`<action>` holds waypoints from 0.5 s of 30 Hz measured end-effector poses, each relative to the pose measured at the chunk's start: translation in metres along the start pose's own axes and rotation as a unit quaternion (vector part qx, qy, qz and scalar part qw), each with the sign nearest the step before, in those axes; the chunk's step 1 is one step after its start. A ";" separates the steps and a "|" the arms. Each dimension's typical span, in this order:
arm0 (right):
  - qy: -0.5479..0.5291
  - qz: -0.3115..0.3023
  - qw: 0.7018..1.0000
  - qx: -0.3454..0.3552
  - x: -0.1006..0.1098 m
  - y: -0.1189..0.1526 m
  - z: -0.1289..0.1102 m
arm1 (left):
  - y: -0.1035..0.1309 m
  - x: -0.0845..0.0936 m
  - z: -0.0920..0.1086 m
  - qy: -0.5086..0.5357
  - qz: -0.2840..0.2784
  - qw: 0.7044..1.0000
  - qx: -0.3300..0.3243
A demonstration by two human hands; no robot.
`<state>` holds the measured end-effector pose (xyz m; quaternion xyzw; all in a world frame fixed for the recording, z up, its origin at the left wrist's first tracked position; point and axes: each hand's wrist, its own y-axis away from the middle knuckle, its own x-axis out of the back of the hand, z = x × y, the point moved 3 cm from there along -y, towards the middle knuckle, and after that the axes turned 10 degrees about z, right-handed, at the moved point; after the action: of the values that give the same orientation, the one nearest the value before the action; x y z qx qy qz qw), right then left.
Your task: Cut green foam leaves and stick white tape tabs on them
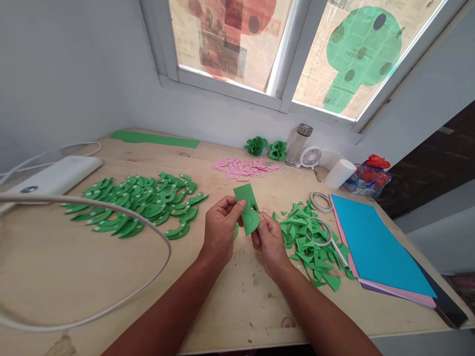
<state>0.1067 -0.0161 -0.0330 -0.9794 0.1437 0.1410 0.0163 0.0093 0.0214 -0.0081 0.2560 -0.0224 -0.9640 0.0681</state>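
Observation:
Between thumb and fingers, my left hand (219, 230) grips a piece of green paper (243, 195). The paper has a rounded lower edge and a curved line drawn on it. My right hand (270, 242) is closed at the paper's right edge around scissors (255, 202), which are mostly hidden; just a dark bit of blade shows beside the paper. To the left lie many green curved paper cutouts (148, 200) with small white marks. Green paper scraps (315, 247) are heaped to the right of my right hand. Part of another green piece (236, 231) shows below the held paper.
Behind are pink paper cutouts (241, 168), green paper flowers (256, 145), a bottle (298, 143) and a small fan (310, 156). Tape rolls (321, 202), a white pen-like stick (339, 253) and blue sheets (374, 242) lie right. A white cable (163, 237) loops across the left.

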 end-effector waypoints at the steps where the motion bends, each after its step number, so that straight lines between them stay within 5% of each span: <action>1: 0.007 -0.002 1.000 0.002 0.000 0.000 0.000 | -0.001 0.001 0.001 0.000 0.005 1.000 -0.003; 15: 0.072 -0.008 0.997 -0.006 0.004 -0.002 -0.003 | -0.005 0.001 0.016 -0.100 -0.029 0.994 -0.033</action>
<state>0.1121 -0.0158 -0.0311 -0.9882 0.1355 0.0710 0.0010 0.0001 0.0265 0.0048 0.1562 0.0099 -0.9866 0.0464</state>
